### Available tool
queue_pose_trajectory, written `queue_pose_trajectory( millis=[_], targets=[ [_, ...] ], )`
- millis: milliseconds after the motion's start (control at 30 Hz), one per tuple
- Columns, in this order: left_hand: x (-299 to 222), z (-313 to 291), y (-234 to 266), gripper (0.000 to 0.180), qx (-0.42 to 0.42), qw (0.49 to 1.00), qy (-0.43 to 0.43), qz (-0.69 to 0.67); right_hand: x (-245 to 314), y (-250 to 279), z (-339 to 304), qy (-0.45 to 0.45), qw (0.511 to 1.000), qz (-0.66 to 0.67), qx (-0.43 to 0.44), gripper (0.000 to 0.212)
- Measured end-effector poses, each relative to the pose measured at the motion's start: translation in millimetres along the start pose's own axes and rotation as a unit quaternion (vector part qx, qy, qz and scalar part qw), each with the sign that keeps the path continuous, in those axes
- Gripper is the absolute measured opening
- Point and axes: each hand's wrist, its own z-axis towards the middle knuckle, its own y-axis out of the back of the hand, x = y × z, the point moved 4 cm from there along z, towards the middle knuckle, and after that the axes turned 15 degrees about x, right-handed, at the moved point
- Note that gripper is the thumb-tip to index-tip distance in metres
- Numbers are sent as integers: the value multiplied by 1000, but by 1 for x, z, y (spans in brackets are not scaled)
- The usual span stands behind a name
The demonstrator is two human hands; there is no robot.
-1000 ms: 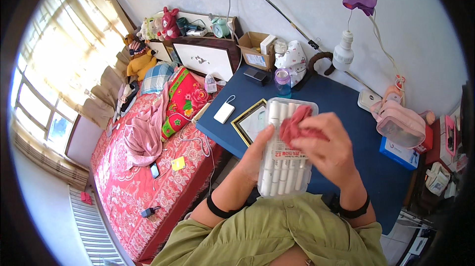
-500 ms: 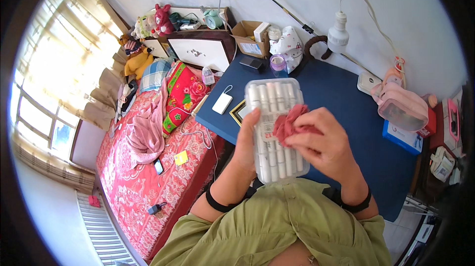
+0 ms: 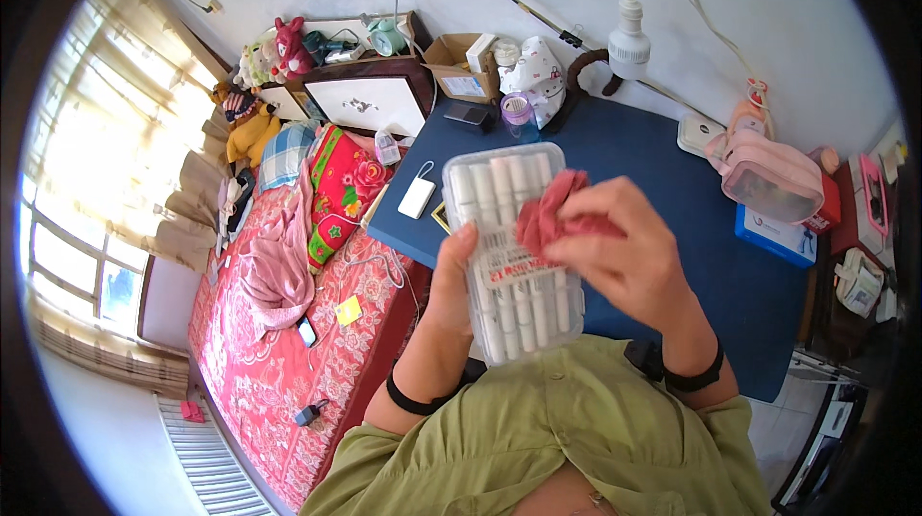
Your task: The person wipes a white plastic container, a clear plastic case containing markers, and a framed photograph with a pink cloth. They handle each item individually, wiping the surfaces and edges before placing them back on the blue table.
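A clear plastic case of white markers (image 3: 519, 310) is held up in front of my chest, over the near side of the blue desk. My left hand (image 3: 449, 281) grips its left edge, the thumb on the front and the other fingers hidden behind. A label with print and a barcode crosses the case's middle. In my right hand (image 3: 629, 252) a crumpled dusty-red cloth (image 3: 557, 214) is pinched between the fingers. The cloth lies against the upper right part of the case, or just in front of it.
On the blue desk (image 3: 672, 324) are a white power bank (image 3: 416, 197), a purple-lidded cup (image 3: 519, 116), an open cardboard box (image 3: 459, 72) and a pink clear-fronted bag (image 3: 773, 180). A white bulb (image 3: 629, 41) hangs above the far edge. Left stands a bed (image 3: 250, 391) with red patterned bedding.
The case has shifted slightly left in view, along with both hands. The cloth has moved up relative to the case, uncovering more of the label. The room has also shifted as my head turned.
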Motion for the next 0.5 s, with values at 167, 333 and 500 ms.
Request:
queue_pose_trajectory(
  millis=[167,333,500],
  targets=[
    [15,-4,-19,84,31,995,92,6,-16,13,2,-84,988,-28,-124,24],
    [14,-4,-11,86,-2,995,91,45,-13,9,-2,-77,992,-31,-100,24],
    [-2,4,-5,77,-39,999,-2,28,0,-5,-7,-35,999,19,6,24]
  ],
)
